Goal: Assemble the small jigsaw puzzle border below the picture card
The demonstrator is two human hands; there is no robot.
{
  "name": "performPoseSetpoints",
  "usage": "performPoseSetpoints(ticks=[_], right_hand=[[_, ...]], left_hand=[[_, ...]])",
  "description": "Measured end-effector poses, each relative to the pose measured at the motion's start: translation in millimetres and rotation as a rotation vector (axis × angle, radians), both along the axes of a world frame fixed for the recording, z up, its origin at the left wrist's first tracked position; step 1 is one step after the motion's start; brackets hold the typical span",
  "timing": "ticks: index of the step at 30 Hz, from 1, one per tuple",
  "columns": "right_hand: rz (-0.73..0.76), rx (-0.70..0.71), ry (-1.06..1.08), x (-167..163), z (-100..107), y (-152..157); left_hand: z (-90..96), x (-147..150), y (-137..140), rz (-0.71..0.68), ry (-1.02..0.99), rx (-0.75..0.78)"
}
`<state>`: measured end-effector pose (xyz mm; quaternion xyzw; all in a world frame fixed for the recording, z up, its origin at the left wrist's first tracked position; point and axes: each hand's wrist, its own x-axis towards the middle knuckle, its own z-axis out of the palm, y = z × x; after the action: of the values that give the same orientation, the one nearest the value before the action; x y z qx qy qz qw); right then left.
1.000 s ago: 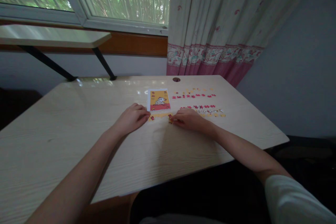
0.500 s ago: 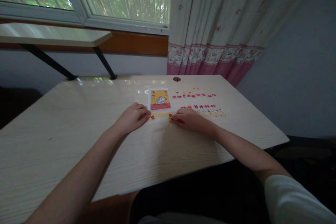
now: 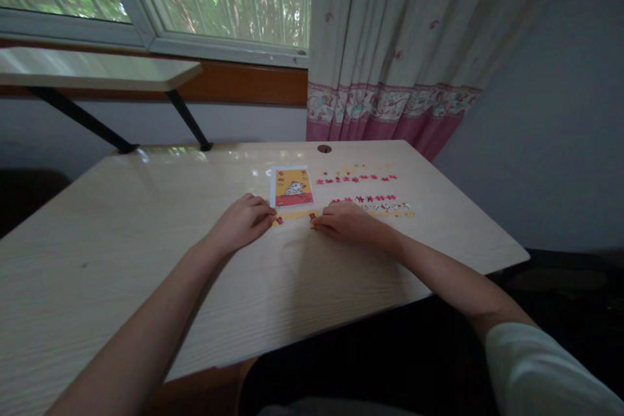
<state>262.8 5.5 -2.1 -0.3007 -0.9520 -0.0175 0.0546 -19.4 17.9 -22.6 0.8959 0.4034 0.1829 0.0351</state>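
A strip of joined yellow jigsaw puzzle pieces [image 3: 294,215] lies on the table just below a small picture card [image 3: 294,187] showing a white animal on yellow and red. With thumb and fingers closed, my left hand [image 3: 246,222] grips the strip's left end, beside a piece with a red mark [image 3: 279,221]. At the opposite end, my right hand [image 3: 348,222] pinches a puzzle piece with a dark red mark [image 3: 312,216]. Its fingertips hide part of that piece.
Rows of loose red pieces [image 3: 358,179], white pieces [image 3: 390,207] and yellow pieces [image 3: 402,214] lie to the right on the wooden table [image 3: 146,260]. A raised shelf [image 3: 97,71] stands at the back left. Behind hang curtains [image 3: 390,45] beside a window.
The whole view has shifted slightly. Both hands stay at the two ends of the strip, with the right fingertips drawn back a little from the marked end piece.
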Motion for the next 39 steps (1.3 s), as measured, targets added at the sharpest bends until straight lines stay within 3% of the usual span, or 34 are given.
performPoseSetpoints(ticks=[6,10,13,17,22,30,34,39], right_hand=[[0.007,-0.072,0.057,3,-2,1],[0.020,-0.196,0.214,9,-8,5],[-0.113,-0.267,0.359,18,-7,17],[-0.322,-0.218,0.435,38,5,45],[-0.556,-0.149,0.313,53,17,82],[-0.848,-0.141,0.079,29,13,122],[-0.900,-0.185,0.061,22,9,133],[-0.863,-0.213,0.073,22,5,138]], left_hand=[[-0.4,0,0,0.004,0.009,-0.001],[-0.1,0,1,-0.005,0.000,0.007],[0.0,1,1,-0.008,-0.016,0.007],[-0.4,-1,2,-0.017,-0.009,0.015],[-0.3,-2,1,-0.028,0.031,0.010],[-1.7,-2,1,-0.026,-0.010,0.003],[-1.3,-2,1,-0.019,-0.012,-0.004],[-0.8,0,1,-0.022,-0.027,-0.005]])
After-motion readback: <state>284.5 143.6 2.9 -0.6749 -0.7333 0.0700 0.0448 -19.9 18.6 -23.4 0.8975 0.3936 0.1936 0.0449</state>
